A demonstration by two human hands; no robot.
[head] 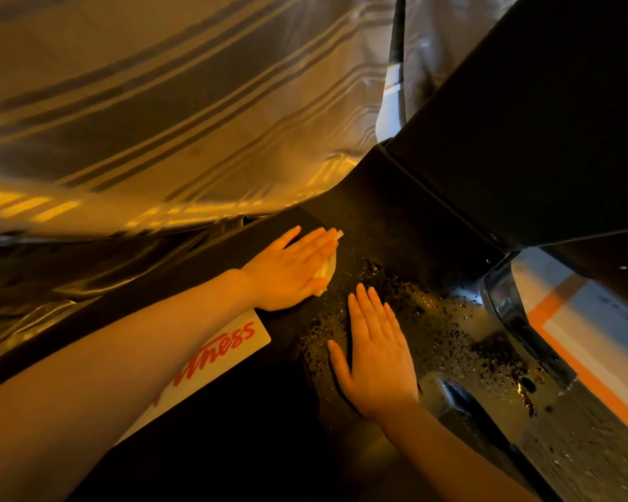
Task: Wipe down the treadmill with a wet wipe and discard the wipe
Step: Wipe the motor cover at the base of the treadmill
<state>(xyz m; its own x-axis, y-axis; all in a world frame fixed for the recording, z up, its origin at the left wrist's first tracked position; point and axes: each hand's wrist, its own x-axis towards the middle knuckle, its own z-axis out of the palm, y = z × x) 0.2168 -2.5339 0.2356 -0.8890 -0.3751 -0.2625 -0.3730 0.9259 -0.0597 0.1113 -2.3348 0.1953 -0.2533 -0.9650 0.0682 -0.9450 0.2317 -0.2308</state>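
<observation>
The treadmill's black motor cover [388, 219] fills the middle of the head view, and its surface glistens with droplets. My left hand [290, 271] lies flat on the cover, pressing a pale wet wipe [329, 266] under the fingers; only the wipe's edge shows past the fingertips. My right hand [376, 351] rests palm down on the wet cover just right of and below the left hand, fingers spread and holding nothing. A white sticker with red lettering [218, 356] sits on the cover beneath my left forearm.
A shiny striped curtain [160, 121] hangs close along the left and far side. A thick black upright [541, 139] rises at the right. The belt side rail with an orange stripe [588, 360] runs along the lower right.
</observation>
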